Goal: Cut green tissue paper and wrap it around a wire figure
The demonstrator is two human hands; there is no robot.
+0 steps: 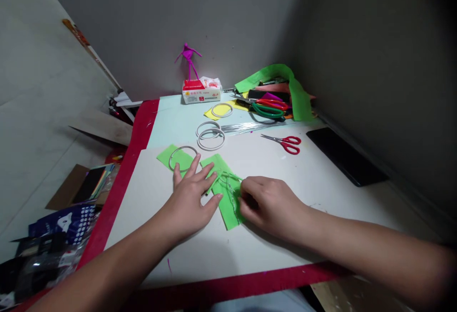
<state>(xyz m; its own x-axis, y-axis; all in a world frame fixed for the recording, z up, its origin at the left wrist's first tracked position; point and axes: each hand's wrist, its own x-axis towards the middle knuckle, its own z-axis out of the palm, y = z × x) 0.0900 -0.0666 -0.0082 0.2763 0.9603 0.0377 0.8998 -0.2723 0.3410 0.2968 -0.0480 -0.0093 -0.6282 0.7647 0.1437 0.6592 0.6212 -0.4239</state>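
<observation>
My left hand [194,195] lies with its fingers spread over green strips of paper. Its fingertips touch the green pieces near a thin green wrapped figure or stem [223,175]. My right hand [266,202] is closed, its fingertips pinched at the right end of that thin green piece; what they grip is mostly hidden. Under both hands is a wide green strip [228,209], with a twisted silvery wire [231,192] across it. Left of it, a grey ring [170,158] rests on another green piece [165,155].
Two white rings [211,149], silver wires [246,126] and red scissors [290,145] lie beyond my hands. A black phone [346,157] is at the right. Behind stands a magenta figure [188,55] on a tissue pack [202,94]; green-handled pliers [267,111] lie nearby.
</observation>
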